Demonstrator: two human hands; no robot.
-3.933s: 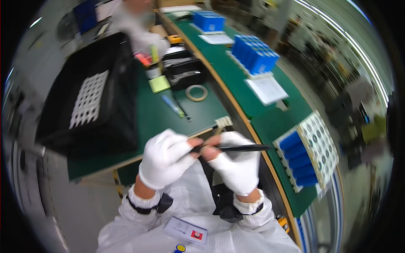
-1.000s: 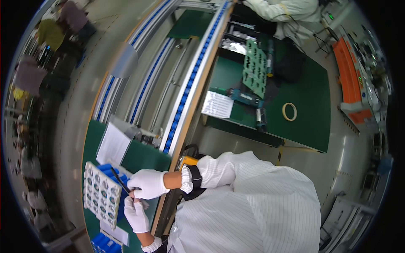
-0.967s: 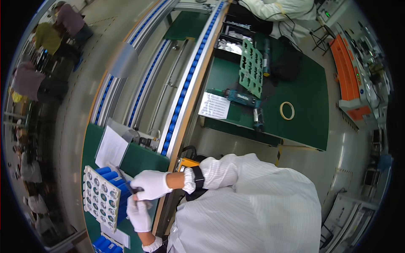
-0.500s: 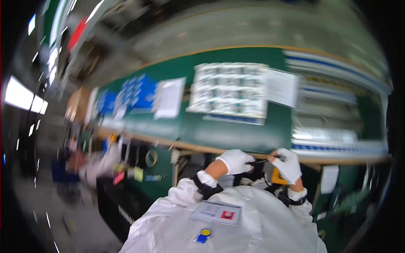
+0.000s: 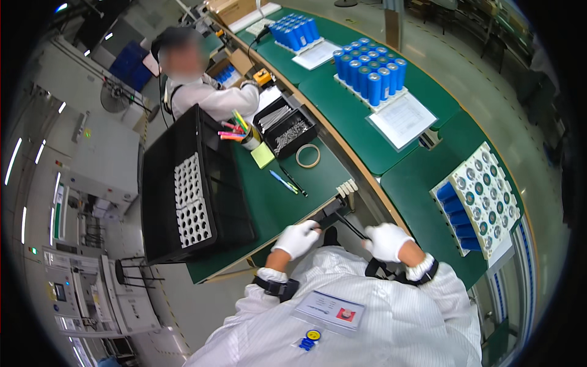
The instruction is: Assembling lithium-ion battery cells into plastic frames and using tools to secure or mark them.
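Observation:
My left hand (image 5: 298, 240), in a white glove, is closed at the near end of a black block-like piece (image 5: 330, 211). My right hand (image 5: 386, 242), gloved too, has its fingers curled round the end of a thin black strip (image 5: 351, 227), which runs from that piece. Whether strip and block are one object I cannot make out. Both hands are in front of my body, by the gap between two green tables. White pegs (image 5: 347, 187) jut from the table corner just beyond the black piece.
Blue cylindrical cells (image 5: 370, 67) stand in white holders on the right-hand green table (image 5: 397, 183); a holder-capped block (image 5: 480, 196) is nearer. A large black bin (image 5: 195, 189) with perforated white plates stands left. Beyond are a tape roll (image 5: 308, 156), pens, small-part trays (image 5: 293, 134) and a seated person (image 5: 202, 98).
My view has swung left, bringing the black bin, trays and co-worker closer into sight. My hands stay in front of me, slightly apart, with a black thing between them in both frames.

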